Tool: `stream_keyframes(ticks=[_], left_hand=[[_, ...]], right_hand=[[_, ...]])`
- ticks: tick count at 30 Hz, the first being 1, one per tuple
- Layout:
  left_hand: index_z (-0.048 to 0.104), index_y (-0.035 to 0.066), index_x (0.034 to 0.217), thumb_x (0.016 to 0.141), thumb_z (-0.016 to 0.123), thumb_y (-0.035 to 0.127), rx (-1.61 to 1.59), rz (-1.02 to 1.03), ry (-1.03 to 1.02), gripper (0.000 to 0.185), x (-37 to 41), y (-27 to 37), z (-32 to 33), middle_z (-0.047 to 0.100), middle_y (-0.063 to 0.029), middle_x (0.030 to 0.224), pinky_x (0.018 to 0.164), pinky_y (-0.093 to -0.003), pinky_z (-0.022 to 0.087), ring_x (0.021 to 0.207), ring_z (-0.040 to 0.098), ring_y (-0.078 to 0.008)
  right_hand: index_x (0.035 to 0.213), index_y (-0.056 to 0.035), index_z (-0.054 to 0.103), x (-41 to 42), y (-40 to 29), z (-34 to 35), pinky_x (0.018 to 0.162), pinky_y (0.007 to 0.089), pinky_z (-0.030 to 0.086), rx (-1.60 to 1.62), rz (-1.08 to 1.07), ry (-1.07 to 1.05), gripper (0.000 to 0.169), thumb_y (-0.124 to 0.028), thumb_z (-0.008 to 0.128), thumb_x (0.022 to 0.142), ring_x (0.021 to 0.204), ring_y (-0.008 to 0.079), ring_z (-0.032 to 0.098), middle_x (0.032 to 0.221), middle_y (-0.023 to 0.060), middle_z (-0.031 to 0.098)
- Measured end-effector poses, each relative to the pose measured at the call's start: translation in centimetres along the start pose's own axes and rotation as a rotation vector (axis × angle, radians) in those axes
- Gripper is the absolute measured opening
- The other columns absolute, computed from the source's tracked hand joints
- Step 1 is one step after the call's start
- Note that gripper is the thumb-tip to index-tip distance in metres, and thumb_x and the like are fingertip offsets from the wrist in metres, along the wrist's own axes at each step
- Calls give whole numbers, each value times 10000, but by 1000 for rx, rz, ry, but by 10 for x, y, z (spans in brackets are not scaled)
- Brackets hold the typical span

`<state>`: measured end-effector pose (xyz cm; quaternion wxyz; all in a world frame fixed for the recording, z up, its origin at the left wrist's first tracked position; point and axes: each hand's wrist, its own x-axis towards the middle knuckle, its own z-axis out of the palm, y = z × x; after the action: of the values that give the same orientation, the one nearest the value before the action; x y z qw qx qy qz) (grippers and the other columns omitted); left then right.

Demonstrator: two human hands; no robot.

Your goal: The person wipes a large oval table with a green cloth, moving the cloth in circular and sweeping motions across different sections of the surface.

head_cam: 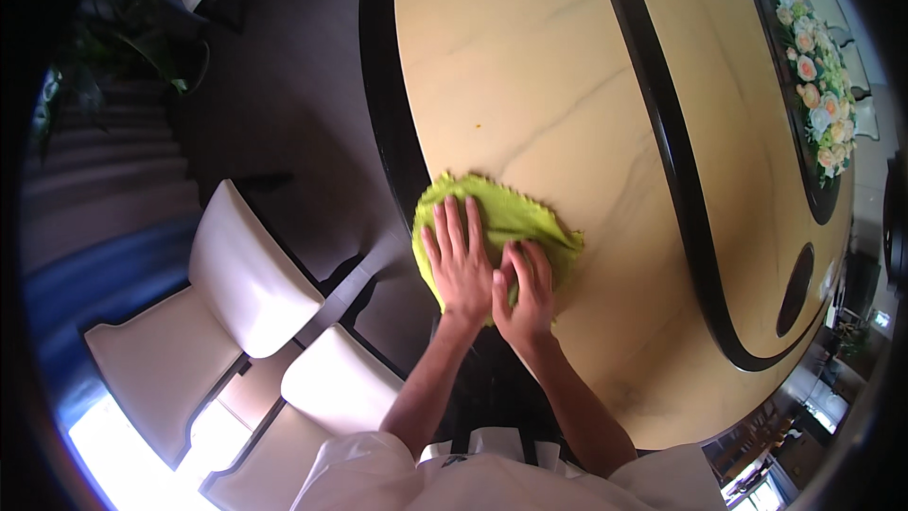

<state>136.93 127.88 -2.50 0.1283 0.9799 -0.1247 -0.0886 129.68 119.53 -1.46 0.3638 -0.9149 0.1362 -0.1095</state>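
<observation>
A yellow-green cleaning cloth (496,202) with a frayed edge lies spread and partly wrinkled over the rim of a large marble-patterned table (525,78). My left hand (457,262) rests flat on the cloth, palm down, fingers stretched towards the far side. Just to its right, my right hand (526,291) touches the cloth with bent fingers; folds are bunched around its fingertips. Whether those fingers pinch the fabric is hidden. Beyond the cloth, a small orange-brown speck (478,126) sits on the tabletop.
The table has a dark outer edge (386,85) and a raised dark curved band (660,113). Peach and white flowers (816,85) fill its centre; a dark oval inset (795,289) lies nearer. Two pale chairs (255,277) (340,383) stand at left, with a potted plant (135,42) behind.
</observation>
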Motion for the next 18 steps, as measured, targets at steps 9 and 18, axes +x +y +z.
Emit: stream_keyframes(ticks=[9,18], left_hand=[[334,66,1516,951,451,560,54,263,275,760,231,16,0,308,-185,1565,1208,-518,133,1479,217,-349],[301,61,1535,924,489,562,67,430,52,812,119,32,15,266,-172,1597,1208,-529,130,1501,184,-322]], right_hand=[[1485,-41,374,195,21,46,1143,533,262,-265,44,212,680,-473,464,968,1367,404,372,1468,246,399],[1489,33,341,63,33,24,1149,527,248,-371,140,126,779,-542,437,972,1392,420,344,1499,263,372]])
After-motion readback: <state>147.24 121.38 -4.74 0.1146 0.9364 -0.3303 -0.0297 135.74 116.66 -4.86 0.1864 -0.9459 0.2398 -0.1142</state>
